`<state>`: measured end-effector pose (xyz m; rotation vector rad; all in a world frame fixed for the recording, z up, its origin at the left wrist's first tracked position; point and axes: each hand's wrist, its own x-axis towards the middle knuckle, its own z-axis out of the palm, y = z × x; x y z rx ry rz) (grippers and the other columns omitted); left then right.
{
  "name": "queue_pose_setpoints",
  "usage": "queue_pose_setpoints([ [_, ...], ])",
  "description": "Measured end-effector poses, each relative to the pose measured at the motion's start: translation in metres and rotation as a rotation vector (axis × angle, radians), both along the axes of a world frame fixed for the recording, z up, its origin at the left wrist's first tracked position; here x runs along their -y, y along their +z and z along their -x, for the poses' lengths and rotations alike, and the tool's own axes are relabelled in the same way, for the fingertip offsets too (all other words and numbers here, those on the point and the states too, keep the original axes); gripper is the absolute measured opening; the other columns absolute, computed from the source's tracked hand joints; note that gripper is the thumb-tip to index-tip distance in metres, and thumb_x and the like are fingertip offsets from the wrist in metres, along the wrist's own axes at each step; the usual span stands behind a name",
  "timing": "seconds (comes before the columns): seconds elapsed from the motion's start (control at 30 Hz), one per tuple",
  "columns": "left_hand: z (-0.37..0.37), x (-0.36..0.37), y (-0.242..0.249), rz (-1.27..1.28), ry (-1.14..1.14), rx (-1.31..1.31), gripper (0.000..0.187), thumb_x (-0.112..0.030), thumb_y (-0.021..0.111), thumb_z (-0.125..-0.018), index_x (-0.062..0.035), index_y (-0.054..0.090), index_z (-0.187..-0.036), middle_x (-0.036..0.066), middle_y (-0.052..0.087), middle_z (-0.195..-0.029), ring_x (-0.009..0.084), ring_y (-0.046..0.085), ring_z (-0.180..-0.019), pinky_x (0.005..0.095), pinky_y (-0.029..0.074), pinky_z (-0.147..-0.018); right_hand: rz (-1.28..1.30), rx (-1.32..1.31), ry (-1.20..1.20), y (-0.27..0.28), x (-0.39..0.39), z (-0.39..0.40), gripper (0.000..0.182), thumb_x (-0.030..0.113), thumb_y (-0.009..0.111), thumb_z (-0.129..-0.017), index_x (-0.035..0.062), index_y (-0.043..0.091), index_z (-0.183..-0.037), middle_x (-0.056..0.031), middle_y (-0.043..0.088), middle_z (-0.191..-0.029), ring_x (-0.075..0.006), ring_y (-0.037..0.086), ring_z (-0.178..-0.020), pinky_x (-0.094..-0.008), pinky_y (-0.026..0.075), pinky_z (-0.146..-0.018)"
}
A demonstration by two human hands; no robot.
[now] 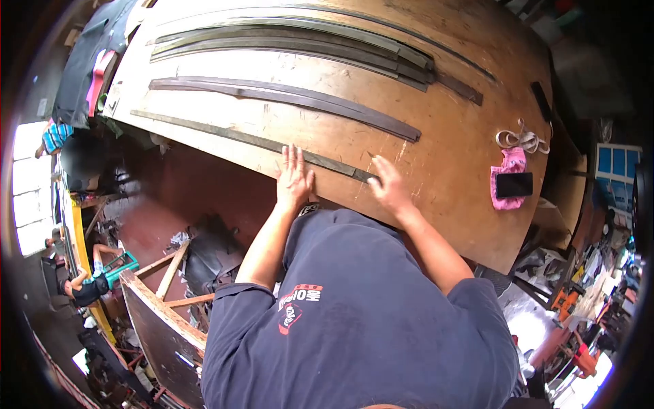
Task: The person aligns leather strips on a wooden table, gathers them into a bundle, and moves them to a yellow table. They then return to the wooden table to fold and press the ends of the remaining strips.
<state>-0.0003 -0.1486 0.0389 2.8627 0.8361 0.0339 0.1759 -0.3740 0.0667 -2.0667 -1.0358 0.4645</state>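
A long, thin dark strip [225, 132] lies along the near edge of the wooden table. My left hand [294, 180] rests flat with its fingertips on the strip's middle, fingers stretched out. At the strip's right end is my right hand [390, 185], its fingertips touching or very near the end, thumb and fingers apart. Beyond them lies a wider dark strip [286, 97], and farther back a stack of several overlapping strips [286, 42]. One more thin strip [409, 39] curves behind the stack.
On the table's [470, 232] right part are a pink cloth [512, 163] with a black phone [514, 185] on it and a pale strap [521, 140]. A person [88, 290] sits at the far left. A wooden frame [163, 320] stands on the floor.
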Motion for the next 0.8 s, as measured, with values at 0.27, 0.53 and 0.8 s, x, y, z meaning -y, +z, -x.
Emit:
queue_pose_setpoints([
  [0.27,0.003,-0.019,0.012,0.096,-0.307,-0.022,0.078,-0.036,0.057,-0.089,0.0024,0.024,-0.148,0.020,0.017,-0.157,0.0346,0.013,-0.147,0.0572,0.005,-0.116,0.170,0.191,0.000,-0.020,-0.033,0.069,0.074,0.027,0.064,-0.085,-0.0041,0.032,-0.144,-0.0214,0.028,-0.152,-0.0344,0.023,-0.143,-0.0501,0.018,-0.117],
  [0.53,0.014,-0.115,0.011,0.167,-0.531,-0.033,0.078,-0.037,0.057,-0.090,0.0045,0.023,-0.148,0.023,0.014,-0.157,0.0367,0.010,-0.147,0.0589,0.006,-0.115,0.397,0.275,-0.296,-0.006,-0.064,0.111,0.078,0.031,0.064,-0.086,-0.0043,0.028,-0.146,-0.0226,0.019,-0.155,-0.0380,0.013,-0.146,-0.0535,0.011,-0.117],
  [0.8,0.049,-0.201,-0.007,0.151,-0.689,-0.130,0.076,-0.041,0.052,-0.089,0.0015,0.029,-0.147,0.020,0.018,-0.157,0.0341,0.012,-0.147,0.0590,0.008,-0.115,0.314,0.261,0.014,-0.027,-0.263,0.149,0.080,0.050,0.050,-0.091,-0.0009,0.026,-0.148,-0.0171,0.019,-0.157,-0.0303,0.014,-0.147,-0.0487,0.009,-0.118],
])
